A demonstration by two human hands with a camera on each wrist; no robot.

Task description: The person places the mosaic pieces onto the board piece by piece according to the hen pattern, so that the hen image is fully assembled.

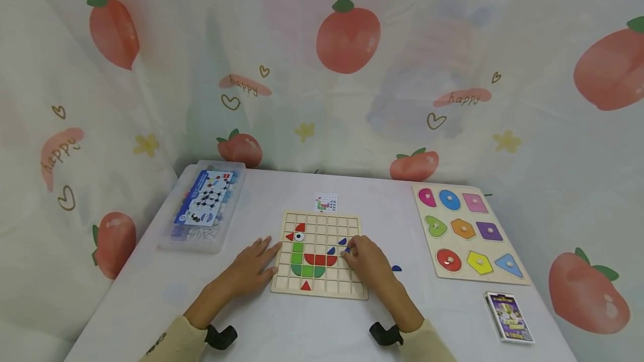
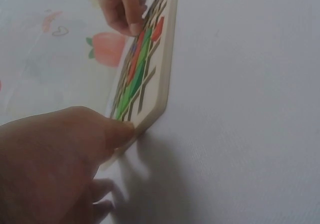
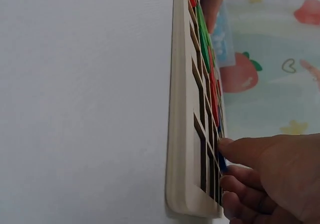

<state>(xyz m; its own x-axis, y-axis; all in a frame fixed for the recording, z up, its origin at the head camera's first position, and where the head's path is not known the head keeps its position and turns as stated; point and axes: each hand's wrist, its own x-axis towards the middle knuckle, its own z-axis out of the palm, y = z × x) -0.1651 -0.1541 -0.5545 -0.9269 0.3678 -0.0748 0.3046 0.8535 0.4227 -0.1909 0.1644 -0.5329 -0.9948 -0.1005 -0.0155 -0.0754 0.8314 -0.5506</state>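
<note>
Seating a blue piece pinched in right hand fingers into the grid board, left hand flat, steadying its edge; next probably pressing it level.

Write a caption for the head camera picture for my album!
Left hand steadies the wooden grid board while right hand pinches a blue piece.

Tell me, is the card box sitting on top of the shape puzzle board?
No. The card box lies on the white table, apart from the shape puzzle board, nearer to the person than its front edge.
</note>
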